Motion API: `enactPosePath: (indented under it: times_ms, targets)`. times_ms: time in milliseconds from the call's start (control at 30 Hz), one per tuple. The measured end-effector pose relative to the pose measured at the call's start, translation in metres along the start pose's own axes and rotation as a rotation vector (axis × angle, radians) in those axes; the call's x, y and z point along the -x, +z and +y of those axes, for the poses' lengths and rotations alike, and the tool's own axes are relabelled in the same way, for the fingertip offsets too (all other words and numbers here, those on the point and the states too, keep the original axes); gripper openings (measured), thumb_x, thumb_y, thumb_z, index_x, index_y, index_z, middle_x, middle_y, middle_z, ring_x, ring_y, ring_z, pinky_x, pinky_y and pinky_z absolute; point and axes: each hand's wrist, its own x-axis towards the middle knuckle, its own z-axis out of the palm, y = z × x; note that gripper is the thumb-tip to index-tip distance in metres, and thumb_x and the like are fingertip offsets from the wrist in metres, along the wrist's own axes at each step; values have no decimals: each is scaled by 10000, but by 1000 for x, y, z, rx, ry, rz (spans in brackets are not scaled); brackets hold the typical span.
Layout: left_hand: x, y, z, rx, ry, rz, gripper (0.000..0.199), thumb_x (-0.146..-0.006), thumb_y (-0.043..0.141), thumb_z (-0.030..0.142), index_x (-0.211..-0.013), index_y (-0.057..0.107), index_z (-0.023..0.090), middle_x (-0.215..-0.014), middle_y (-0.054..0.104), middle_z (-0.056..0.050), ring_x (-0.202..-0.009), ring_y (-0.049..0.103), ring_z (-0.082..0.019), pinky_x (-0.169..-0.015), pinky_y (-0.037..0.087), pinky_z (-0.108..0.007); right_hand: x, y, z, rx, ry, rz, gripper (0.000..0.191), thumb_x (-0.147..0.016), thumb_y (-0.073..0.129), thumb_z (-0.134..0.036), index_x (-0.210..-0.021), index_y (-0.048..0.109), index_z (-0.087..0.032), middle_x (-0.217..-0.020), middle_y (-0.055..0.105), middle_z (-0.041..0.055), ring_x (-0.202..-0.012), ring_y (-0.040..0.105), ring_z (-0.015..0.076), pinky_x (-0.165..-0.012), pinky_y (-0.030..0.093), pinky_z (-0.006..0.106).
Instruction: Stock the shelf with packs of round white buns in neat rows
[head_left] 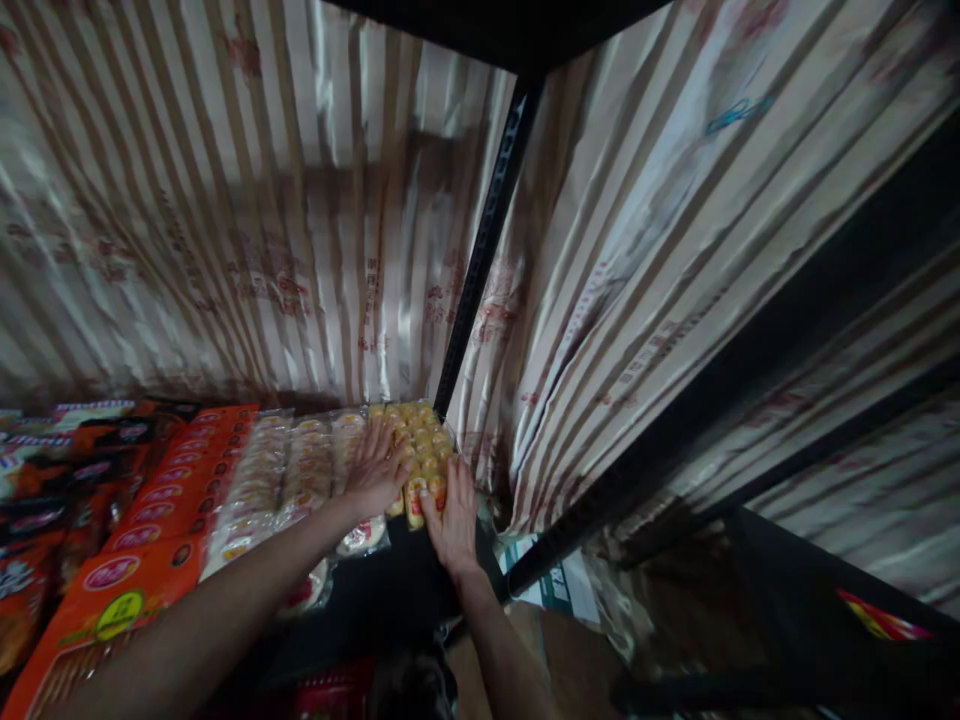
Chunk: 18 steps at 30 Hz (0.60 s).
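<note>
Rows of small yellow sausages in wrappers stand packed together at the right end of a dark shelf. My left hand lies against their left side, palm down with its fingers stretched out. On their right side my right hand rests with its fingers extended, touching the front sausages. Neither hand is wrapped around anything. Left of the sausages are rows of clear packs with pale round contents, partly hidden by my left hand and forearm.
Orange packets overlap in a row farther left, beside darker snack bags. A black upright post stands at the shelf's back right corner. Striped plastic sheeting hangs behind. Another black post slants across the right.
</note>
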Motion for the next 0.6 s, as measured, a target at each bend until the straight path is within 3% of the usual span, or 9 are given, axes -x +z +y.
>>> enactPosePath:
  times_ms: [267,400,600]
  targets:
    - [-61,19,5,-3,-10,-108,510,-920,266,406,-1404,300,247,-1511,186,-64,-1395,79,-279,-1093,159,-543,4,14,6,58,-28,-1,783,-827,479,-543,-1435,206,-132,-1487,178,215,-1360,184,362,-1003,315,565]
    - [-78,25,4,-23,22,-91,519,-925,218,439,-1394,322,243,-1496,243,-58,-1394,120,-249,-1112,127,-498,4,12,5,66,-64,18,806,-807,512,-548,-1435,207,-144,-1492,159,211,-1356,195,366,-996,330,559]
    - [-95,29,7,-2,93,-148,504,-921,230,462,-1358,381,263,-1494,251,-36,-1391,141,-251,-1094,163,-535,1,8,2,25,1,1,841,-776,561,-529,-1431,214,-134,-1490,180,197,-1353,212,360,-998,345,537]
